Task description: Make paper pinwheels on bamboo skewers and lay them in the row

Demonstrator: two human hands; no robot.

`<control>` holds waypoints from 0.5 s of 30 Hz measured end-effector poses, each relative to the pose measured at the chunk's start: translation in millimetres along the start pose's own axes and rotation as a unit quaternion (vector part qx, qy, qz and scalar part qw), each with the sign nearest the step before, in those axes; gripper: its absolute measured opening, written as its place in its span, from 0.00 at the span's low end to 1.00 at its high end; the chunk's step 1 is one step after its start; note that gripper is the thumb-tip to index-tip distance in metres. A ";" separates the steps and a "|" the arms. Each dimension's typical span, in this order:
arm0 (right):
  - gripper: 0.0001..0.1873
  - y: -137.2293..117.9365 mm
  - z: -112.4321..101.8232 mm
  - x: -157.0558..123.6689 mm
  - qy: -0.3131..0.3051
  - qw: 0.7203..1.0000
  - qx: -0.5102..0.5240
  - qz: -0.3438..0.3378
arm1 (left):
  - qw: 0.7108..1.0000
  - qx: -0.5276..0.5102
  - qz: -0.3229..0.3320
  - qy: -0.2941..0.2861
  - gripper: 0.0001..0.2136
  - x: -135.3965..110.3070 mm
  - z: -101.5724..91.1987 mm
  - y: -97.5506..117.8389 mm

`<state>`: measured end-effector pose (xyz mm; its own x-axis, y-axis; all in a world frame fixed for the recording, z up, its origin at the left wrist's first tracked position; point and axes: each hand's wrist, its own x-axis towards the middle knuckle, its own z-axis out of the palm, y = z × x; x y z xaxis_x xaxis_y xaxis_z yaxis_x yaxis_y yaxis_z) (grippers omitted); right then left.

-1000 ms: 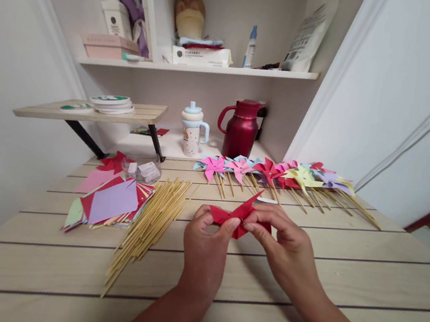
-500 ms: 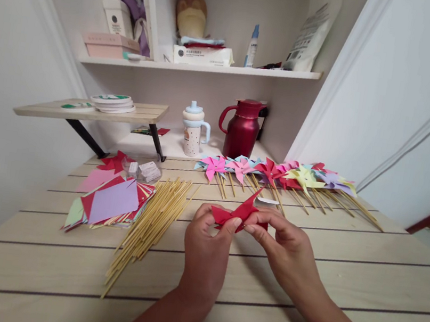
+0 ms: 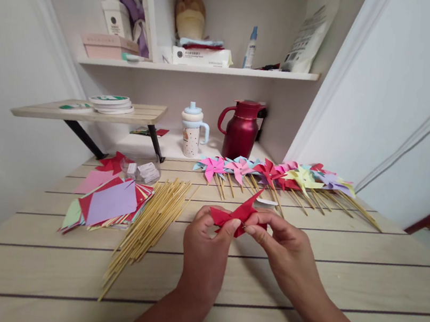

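Note:
Between both hands, above the table, is a red paper pinwheel (image 3: pixel 243 211) with its blades folded up. My left hand (image 3: pixel 208 246) is closed on its left side, the thumb pressing near the centre. My right hand (image 3: pixel 286 247) pinches the pinwheel close to its middle with thumb and forefinger; a tiny shiny piece shows at the fingertips, too small to name. A bundle of thin wooden sticks (image 3: pixel 148 232) lies to the left of my hands. Beyond them, finished pinwheels on sticks (image 3: pixel 265 173) lie in a row. A small white piece (image 3: pixel 265 203) shows just behind the held pinwheel.
Coloured paper sheets (image 3: pixel 113 204) are piled on the left, near small clear packets (image 3: pixel 147 172) and a red paper pinwheel (image 3: pixel 116 161). Tape rolls (image 3: pixel 110 104) sit on a small raised shelf (image 3: pixel 145 113). A cup (image 3: pixel 191 138) and a red jug (image 3: pixel 241 132) stand at the back.
Both hands keep their hold on the red pinwheel, with hardly any finger movement. The whole view has shifted very slightly.

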<state>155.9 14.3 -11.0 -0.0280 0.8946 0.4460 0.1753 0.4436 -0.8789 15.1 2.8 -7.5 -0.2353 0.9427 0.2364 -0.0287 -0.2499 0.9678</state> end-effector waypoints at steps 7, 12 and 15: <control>0.07 1.9 -1.0 -2.6 -0.006 1.000 -0.004 0.012 | 0.998 0.039 0.039 0.024 0.03 -0.5 0.4 6.9; 0.07 3.5 -0.9 -4.8 0.016 1.000 -0.011 0.004 | 0.997 0.045 0.053 0.032 0.02 -2.0 0.7 4.0; 0.06 3.4 -0.1 -5.1 0.029 0.999 -0.017 -0.007 | 0.998 0.030 0.058 0.027 0.02 -2.9 1.5 0.9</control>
<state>156.7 11.2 -16.3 0.0260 0.8831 0.4684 0.2078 0.4535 -0.8667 17.2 0.1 -7.2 -0.2864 0.8946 0.3430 0.0586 -0.3410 0.9383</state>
